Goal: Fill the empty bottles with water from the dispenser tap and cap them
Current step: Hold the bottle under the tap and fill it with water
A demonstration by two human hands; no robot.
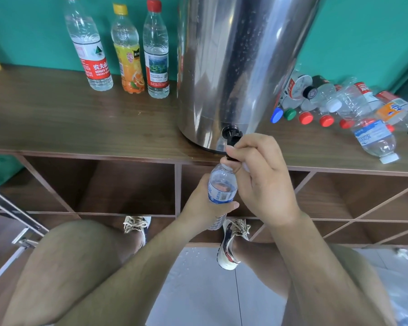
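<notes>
Two bare knees frame the near view, above a pale tiled floor (198,290) speckled with water drops and a pair of white laced shoes (231,243). Just beyond, the left hand (203,205) wraps its fingers and thumb round a clear plastic bottle with a blue label (222,184), holding it upright with its uncapped mouth right under the black plastic tap (232,137). The right hand (262,175) curls over the tap, pinching its lever. The tap juts from the base of a tall, shiny steel dispenser drum (240,67) standing on the brown wooden counter (80,118) above open cubbyholes. Near right, a heap of empty clear bottles (339,102) lies on its side, caps blue, green and red. Far left, three capped bottles (127,55) stand against the teal wall.
</notes>
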